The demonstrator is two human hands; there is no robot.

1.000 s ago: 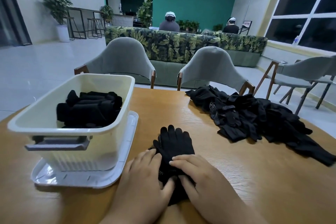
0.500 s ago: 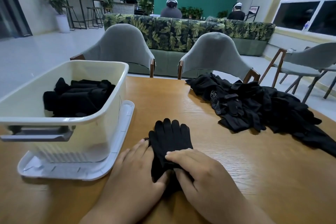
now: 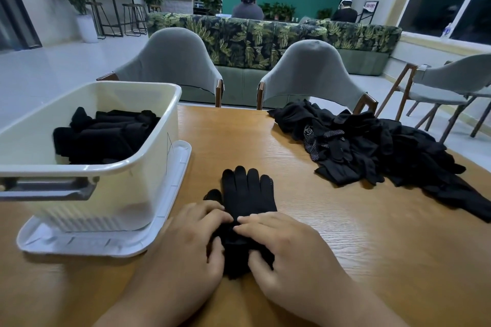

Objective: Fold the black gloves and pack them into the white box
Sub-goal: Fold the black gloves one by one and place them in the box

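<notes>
Black gloves [image 3: 247,194] lie stacked on the table [image 3: 345,233] right in front of you, fingers pointing away, near the white box [image 3: 156,167]. You are at the folding step: your left hand [image 3: 186,247] and right hand [image 3: 287,252] both pinch the cuff end, fingers curled over it. The next move, as I judge it, is to fold that end forward, then lift the bundle left into the box.

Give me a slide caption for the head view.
Left hand and right hand grip black gloves on the table; white box of folded gloves left, unfolded pile right.
</notes>
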